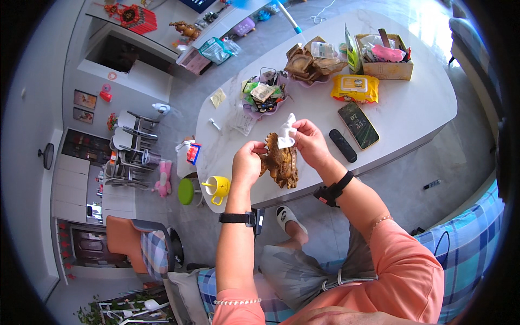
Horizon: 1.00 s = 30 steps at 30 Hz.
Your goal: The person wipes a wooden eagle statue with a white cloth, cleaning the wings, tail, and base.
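A carved brown figurine, wood-like in look, is at the near edge of the white marble-patterned table. My left hand grips its left side, with thumb and forefinger closed at the carving. Between the thumb and fingers of my right hand is a crumpled white wipe, which hangs against the top of the figurine. Part of the carving is hidden behind the wipe and my left fingers. Whether the figurine rests on the tabletop or is slightly raised, I cannot tell.
Right of my hands lie a black remote control and a smartphone. Behind them are a yellow wipes pack, a cardboard box of items and a filled purple basket. A yellow mug stands at the left edge.
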### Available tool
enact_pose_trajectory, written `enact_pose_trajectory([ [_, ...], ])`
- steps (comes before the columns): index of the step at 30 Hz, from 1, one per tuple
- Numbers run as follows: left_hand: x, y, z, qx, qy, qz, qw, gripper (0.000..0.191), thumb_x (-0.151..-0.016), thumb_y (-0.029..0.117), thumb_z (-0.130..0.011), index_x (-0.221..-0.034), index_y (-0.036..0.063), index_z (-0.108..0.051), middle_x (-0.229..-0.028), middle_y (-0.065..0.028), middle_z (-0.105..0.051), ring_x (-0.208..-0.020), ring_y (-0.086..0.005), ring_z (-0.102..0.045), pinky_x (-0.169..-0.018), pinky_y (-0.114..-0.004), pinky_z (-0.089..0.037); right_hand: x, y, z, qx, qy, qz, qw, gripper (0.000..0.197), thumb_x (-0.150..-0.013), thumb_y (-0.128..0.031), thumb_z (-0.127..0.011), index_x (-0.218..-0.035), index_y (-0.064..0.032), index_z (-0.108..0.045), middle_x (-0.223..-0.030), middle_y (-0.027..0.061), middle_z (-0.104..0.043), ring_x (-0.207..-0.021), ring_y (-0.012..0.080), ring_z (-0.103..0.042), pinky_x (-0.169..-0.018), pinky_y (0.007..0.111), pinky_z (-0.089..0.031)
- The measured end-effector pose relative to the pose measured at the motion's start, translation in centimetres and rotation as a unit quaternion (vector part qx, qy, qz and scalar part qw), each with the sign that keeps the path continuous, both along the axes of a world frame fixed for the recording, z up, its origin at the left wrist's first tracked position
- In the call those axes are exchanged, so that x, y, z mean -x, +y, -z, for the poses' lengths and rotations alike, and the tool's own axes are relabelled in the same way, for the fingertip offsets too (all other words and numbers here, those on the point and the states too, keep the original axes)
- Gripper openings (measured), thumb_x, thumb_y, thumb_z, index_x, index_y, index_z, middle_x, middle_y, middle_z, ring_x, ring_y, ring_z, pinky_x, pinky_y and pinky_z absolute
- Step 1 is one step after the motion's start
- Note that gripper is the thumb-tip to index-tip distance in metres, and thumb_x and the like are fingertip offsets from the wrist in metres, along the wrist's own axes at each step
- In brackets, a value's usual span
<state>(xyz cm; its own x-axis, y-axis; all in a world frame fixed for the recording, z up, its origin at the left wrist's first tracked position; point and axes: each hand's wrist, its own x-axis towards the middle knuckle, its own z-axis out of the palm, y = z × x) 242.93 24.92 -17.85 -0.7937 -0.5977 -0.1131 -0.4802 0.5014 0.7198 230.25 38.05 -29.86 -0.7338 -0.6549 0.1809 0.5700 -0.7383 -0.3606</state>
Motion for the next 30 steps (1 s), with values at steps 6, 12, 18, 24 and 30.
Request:
enact_pose_trajectory([
  [6,0.3,0.1,0.0,0.012,-0.006,0.008,1.0,0.042,-0.092,-0.008,-0.036,-0.12,-0.0046,-0.068,-0.11,-0.0159,-0.076,-0.105,-0.023,-0.072,-0.097,-0.034,-0.054,0.2,-0.3,1.9,-0.332,0.085,-0.07,0.937,0.01,-0.096,-0.004,-0.069,-0.105,-0.0002,-0.064,-0.098,0.0066,-0.069,-0.087,0.0168,-0.072,-0.074,0.03,-0.063],
  [12,0.2,0.2,-0.2,0.0,-0.005,0.009,1.0,0.042,-0.092,-0.008,-0.037,-0.12,-0.0045,-0.068,-0.111,-0.0158,-0.076,-0.105,-0.0226,-0.072,-0.098,-0.034,-0.054,-2.2,-1.4,0.6,-0.315,0.101,-0.062,0.942,0.011,-0.095,-0.001,-0.069,-0.104,0.0005,-0.063,-0.095,0.0043,-0.069,-0.083,0.0148,-0.071,-0.071,0.03,-0.063],
  [18,0.3,0.3,-0.3,0.006,-0.008,0.012,1.0,0.041,-0.092,-0.008,-0.038,-0.12,-0.0049,-0.068,-0.11,-0.0153,-0.076,-0.104,-0.022,-0.072,-0.098,-0.034,-0.054,-2.1,-1.4,0.3,-0.198,0.069,-0.003,0.978,0.015,-0.097,-0.003,-0.071,-0.109,-0.0013,-0.063,-0.097,0.0029,-0.069,-0.085,0.0108,-0.067,-0.075,0.027,-0.057],
  [24,0.2,0.3,-0.4,-0.002,-0.006,0.015,1.0,0.04,-0.092,-0.008,-0.038,-0.118,-0.0049,-0.068,-0.11,-0.0146,-0.076,-0.104,-0.0212,-0.072,-0.097,-0.033,-0.054,0.3,0.4,-0.1,-0.059,0.04,-0.012,0.997,0.017,-0.098,-0.005,-0.072,-0.112,-0.0049,-0.063,-0.104,0.0033,-0.071,-0.092,0.0127,-0.069,-0.082,0.028,-0.057],
  [30,0.2,0.2,-0.2,0.021,0.004,0.024,0.999,0.041,-0.092,-0.008,-0.038,-0.119,-0.0046,-0.068,-0.109,-0.015,-0.077,-0.103,-0.02,-0.072,-0.096,-0.033,-0.054,1.4,1.0,2.9,-0.389,0.16,-0.12,0.899,0.012,-0.093,-0.002,-0.071,-0.103,-0.0026,-0.065,-0.096,0.0054,-0.069,-0.083,0.0148,-0.071,-0.072,0.029,-0.063],
])
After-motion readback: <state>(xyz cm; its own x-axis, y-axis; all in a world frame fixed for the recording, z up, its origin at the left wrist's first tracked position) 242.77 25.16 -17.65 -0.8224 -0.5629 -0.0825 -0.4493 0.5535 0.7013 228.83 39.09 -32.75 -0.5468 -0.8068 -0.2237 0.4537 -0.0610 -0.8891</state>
